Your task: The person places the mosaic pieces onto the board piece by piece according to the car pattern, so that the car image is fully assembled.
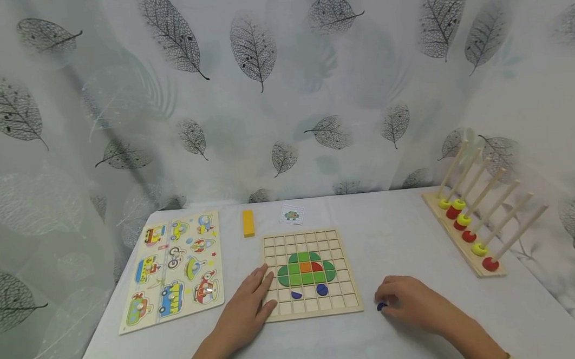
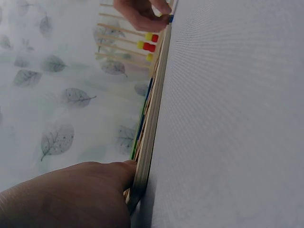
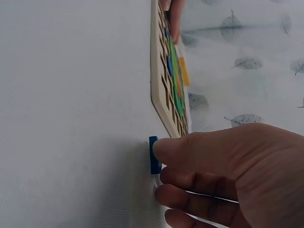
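A wooden grid board (image 1: 313,305) lies in the middle of the table. Green pieces (image 1: 295,279) form a shape on it, together with an orange square (image 1: 305,267) and a red quarter-round piece (image 1: 316,266). Below them sit a blue half-round piece (image 1: 296,295) and a blue disc shape (image 1: 322,290). My left hand (image 1: 247,303) rests on the board's left edge, fingers extended. Right of the board, my right hand (image 1: 411,303) pinches a small blue piece (image 3: 154,155) close over the tabletop, the thumb (image 3: 171,150) on its near face.
Left of the board lies a vehicle picture puzzle (image 1: 180,272). Behind it are a yellow block (image 1: 248,223) and a small picture card (image 1: 291,214). A peg stand (image 1: 466,240) with red and yellow rings is at the right. A leaf-patterned curtain (image 1: 283,104) hangs behind.
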The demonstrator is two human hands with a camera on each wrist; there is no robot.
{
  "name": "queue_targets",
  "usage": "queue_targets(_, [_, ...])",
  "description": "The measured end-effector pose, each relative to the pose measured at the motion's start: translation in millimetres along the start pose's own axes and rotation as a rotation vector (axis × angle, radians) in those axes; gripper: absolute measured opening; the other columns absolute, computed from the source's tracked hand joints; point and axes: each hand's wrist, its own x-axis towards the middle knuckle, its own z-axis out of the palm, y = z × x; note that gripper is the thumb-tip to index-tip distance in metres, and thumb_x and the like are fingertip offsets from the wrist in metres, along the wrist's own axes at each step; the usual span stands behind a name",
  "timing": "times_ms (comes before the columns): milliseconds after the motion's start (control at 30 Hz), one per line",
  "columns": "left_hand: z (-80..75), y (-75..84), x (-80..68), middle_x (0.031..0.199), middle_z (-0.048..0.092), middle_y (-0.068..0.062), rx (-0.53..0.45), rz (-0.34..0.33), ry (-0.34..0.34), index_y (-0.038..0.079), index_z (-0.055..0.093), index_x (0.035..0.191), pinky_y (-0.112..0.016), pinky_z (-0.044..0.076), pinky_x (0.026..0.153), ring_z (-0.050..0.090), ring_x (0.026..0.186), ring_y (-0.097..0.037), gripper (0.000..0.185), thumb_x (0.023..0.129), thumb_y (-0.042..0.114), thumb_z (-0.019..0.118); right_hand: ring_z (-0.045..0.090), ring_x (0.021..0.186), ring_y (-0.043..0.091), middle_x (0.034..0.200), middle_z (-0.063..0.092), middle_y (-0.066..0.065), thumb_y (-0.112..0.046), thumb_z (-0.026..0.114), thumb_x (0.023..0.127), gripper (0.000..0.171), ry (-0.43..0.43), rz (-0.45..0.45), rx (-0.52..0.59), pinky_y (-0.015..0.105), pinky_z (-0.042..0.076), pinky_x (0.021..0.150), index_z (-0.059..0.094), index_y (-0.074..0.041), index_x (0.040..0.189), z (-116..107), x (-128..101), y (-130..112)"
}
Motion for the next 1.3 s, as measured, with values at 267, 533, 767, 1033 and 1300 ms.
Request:
queue_targets(267, [-0.3, -0.5, -0.5, 0.175, 0.034, -0.012, -0.003, 0.007, 0.005, 0.004, 0.047, 0.164, -0.052, 0.031, 0.129, 0.031, 0.161, -0.033, 0.065, 0.109, 0.034, 0.066, 0.05, 0.075, -0.002, 0.084, 0.056, -0.022, -0.011, 0.089, 0.088, 0.02, 0.064, -0.08, 0.01, 0.027, 0.051, 0.065, 0.076, -0.025, 0.09, 9, -2, 2])
queue_targets(533, [-2.2, 2.0, 0.4, 0.174, 0.035, -0.013, -0.005, 0.003, 0.003, 0.004, 0.047, 0.164, -0.052, 0.031, 0.128, 0.032, 0.16, -0.034, 0.065, 0.109, 0.033, 0.067, 0.052, 0.075, -0.002, 0.084, 0.058, -0.024, -0.011, 0.088, 0.088, 0.019, 0.128, -0.078, 0.03, 0.026, 0.052, 0.065, 0.076, -0.026, 0.091, 11, -3, 3])
queue_targets(767, [-1.9, 2.6, 0.3, 0.175, 0.034, -0.012, -0.01, -0.008, -0.006, 0.004, 0.047, 0.164, -0.052, 0.031, 0.129, 0.031, 0.161, -0.032, 0.065, 0.109, 0.033, 0.067, 0.054, 0.076, -0.002, 0.085, 0.061, -0.024, -0.01, 0.089, 0.089, 0.02, 0.2, -0.087, -0.026, 0.026, 0.054, 0.066, 0.078, -0.026, 0.094, 0, 5, -6])
queue_targets(1033, [-1.0, 1.6, 0.3, 0.175, 0.034, -0.013, -0.018, -0.001, -0.002, 0.004, 0.047, 0.164, -0.053, 0.031, 0.128, 0.031, 0.161, -0.032, 0.065, 0.109, 0.033, 0.067, 0.055, 0.077, 0.001, 0.085, 0.061, -0.022, -0.011, 0.09, 0.089, 0.019, 0.245, -0.094, -0.046, 0.024, 0.055, 0.066, 0.078, -0.024, 0.096, -8, 24, -30])
queue_targets(1300, [-1.1, 1.9, 0.5, 0.175, 0.034, -0.012, -0.022, -0.006, -0.006, 0.004, 0.047, 0.164, -0.052, 0.031, 0.128, 0.03, 0.161, -0.032, 0.065, 0.109, 0.033, 0.067, 0.055, 0.077, 0.003, 0.084, 0.061, -0.02, -0.008, 0.09, 0.089, 0.018, 0.284, -0.153, -0.041, 0.024, 0.053, 0.064, 0.078, -0.02, 0.096, -11, 42, -52])
